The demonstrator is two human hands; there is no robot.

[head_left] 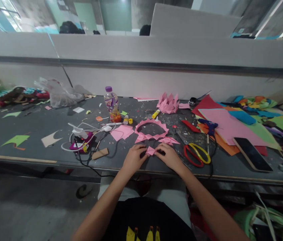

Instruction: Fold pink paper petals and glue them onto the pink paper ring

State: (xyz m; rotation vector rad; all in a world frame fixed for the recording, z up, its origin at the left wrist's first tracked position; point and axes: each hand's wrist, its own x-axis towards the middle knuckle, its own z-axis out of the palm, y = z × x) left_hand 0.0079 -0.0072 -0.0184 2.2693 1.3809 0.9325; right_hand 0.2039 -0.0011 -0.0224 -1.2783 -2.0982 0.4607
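Observation:
A small folded piece of pink paper (151,151) is pinched between my two hands near the table's front edge. My left hand (135,157) grips its left side, and my right hand (167,154) grips its right side. Just beyond them lies a ring of pointed pink folded paper (165,132). A loose folded pink piece (168,141) rests beside the ring, right above my right hand. To the left is a stack of flat pink paper squares (122,132). Farther back stands a pink paper crown (168,103).
Scissors with red and yellow handles (198,154) lie right of my hands, near a blue glue gun (208,126) and a phone (252,154). Coloured paper sheets (231,124) spread at right. A bottle (112,104), a glue stick (155,114) and a cabled power strip (82,143) are around.

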